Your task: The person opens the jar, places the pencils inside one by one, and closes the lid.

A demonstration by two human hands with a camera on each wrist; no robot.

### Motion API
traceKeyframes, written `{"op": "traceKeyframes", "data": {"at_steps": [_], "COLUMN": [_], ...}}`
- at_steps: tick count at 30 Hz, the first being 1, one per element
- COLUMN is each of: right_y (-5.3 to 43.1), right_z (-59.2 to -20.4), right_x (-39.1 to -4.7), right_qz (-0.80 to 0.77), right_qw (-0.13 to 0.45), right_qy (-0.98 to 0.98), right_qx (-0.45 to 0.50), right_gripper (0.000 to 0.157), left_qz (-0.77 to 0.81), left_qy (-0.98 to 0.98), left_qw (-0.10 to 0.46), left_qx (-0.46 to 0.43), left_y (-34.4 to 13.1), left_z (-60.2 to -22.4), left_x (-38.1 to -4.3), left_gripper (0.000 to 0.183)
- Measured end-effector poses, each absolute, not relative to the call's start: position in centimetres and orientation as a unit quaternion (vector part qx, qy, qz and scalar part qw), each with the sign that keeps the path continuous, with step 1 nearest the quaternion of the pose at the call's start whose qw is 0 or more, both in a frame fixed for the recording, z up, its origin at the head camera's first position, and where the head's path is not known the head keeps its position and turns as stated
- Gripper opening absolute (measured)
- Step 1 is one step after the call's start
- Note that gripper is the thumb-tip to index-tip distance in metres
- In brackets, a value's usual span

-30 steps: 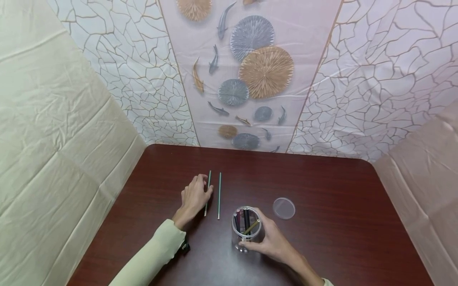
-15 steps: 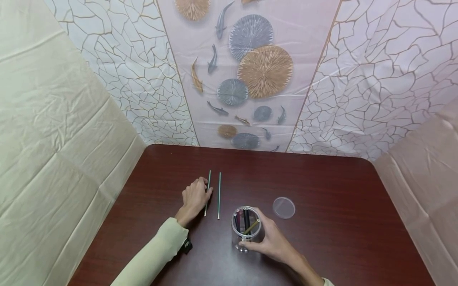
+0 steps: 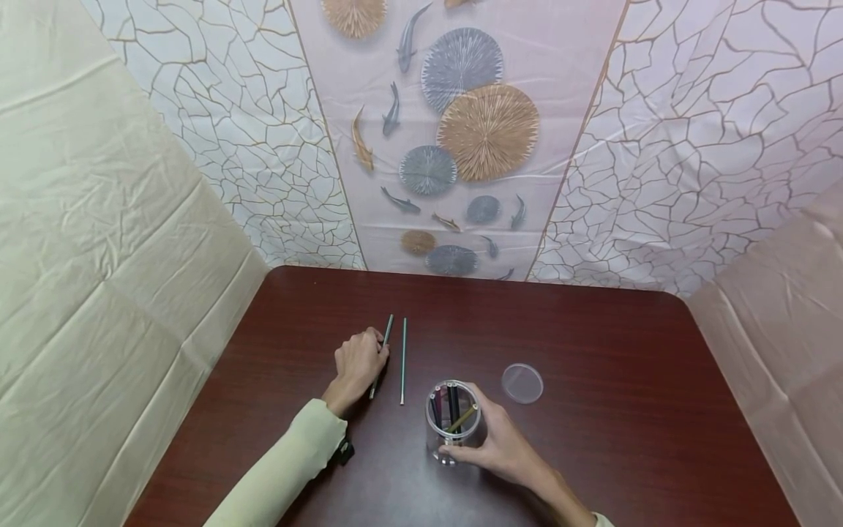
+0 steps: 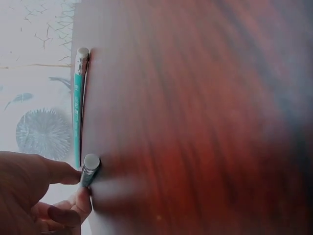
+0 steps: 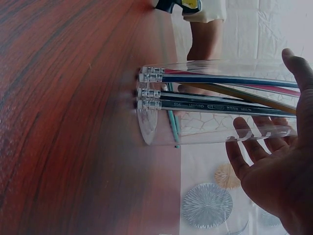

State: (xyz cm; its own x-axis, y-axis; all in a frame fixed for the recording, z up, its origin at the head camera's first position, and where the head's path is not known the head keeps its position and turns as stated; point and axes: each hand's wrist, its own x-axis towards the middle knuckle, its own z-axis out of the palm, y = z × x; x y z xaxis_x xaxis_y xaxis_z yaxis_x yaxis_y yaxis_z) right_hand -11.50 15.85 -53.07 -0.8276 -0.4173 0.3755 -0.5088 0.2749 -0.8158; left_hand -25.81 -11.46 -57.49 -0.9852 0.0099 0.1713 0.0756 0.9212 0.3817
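Observation:
Between thumb and fingers my left hand (image 3: 358, 366) pinches a green pencil (image 4: 89, 169), its eraser end toward me. The pencil slants on or just above the table; I cannot tell which. Just right of it, a second green pencil (image 3: 404, 362) lies on the table, untouched. My right hand (image 3: 500, 443) grips a clear plastic jar (image 3: 454, 433) from its right side, fingers behind and thumb in front. The jar stands upright and uncapped on the table. Inside lean several pencils (image 5: 205, 104), dark, blue, reddish and yellowish, eraser ends at the bottom.
A clear round lid (image 3: 523, 383) lies flat on the dark red-brown table (image 3: 612, 410), beyond and right of the jar. Patterned cloth (image 3: 454, 146) hangs behind the table's far edge, and pale cloth flanks both sides.
The left pencil has tilted, its far end shifting right and its near end left. My left fingers have closed in on it. The right hand and jar stay put.

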Motion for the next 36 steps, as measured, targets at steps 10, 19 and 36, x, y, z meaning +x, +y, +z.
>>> {"op": "traceKeyframes", "data": {"at_steps": [10, 19, 36], "right_y": [15.8, 15.8, 15.8], "right_z": [-53.1, -53.2, -53.1], "right_x": [-11.5, -11.5, -11.4], "right_qz": [0.531, 0.534, 0.537], "right_qw": [0.048, 0.048, 0.038], "right_qy": [-0.794, -0.792, -0.792], "right_qx": [0.292, 0.293, 0.287], "right_gripper": [0.085, 0.083, 0.082], "left_qz": [-0.214, -0.245, -0.347], "left_qy": [-0.972, -0.956, -0.902], "left_qw": [0.098, 0.156, 0.242], "left_qx": [-0.018, -0.032, -0.083], "left_y": [-12.2, -12.2, -10.3], "left_z": [-56.4, -53.8, -47.5], "left_x": [-25.9, -25.7, -23.4], "left_gripper": [0.013, 0.013, 0.013]}}
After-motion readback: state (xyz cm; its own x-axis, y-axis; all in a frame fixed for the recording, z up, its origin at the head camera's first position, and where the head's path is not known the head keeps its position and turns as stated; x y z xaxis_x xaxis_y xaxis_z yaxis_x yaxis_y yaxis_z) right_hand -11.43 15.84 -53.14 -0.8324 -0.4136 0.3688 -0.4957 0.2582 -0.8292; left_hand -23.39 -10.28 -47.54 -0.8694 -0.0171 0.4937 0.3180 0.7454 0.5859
